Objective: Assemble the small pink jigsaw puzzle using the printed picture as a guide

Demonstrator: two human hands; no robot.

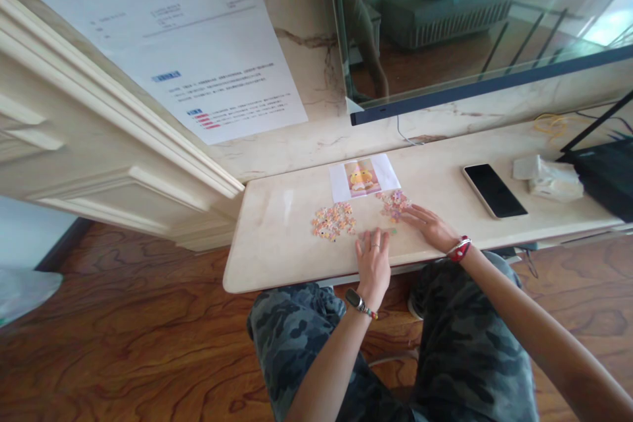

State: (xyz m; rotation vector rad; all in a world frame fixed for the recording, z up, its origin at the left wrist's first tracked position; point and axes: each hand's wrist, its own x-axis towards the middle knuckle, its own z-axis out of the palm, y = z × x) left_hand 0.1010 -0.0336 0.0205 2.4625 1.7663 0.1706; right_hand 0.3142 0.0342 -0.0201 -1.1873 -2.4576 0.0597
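Cream-coloured bench point(267, 237) against a marbled wall point(306, 46): from my remote post I see peach pieces point(333, 220) spread near its left end, a pink-and-purple cluster point(394, 201) to their right. At that cluster is the right hand point(431, 227), fingers extended; whether they pinch a piece, I cannot tell. Toward the front edge, the left hand point(374, 265) has its fingers slightly apart. A picture sheet point(341, 186) lies by the back edge, a phone point(494, 191) farther right.

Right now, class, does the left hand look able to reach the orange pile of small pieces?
Most likely yes: the left hand is close beside the orange pile, and nothing visible stands between them.
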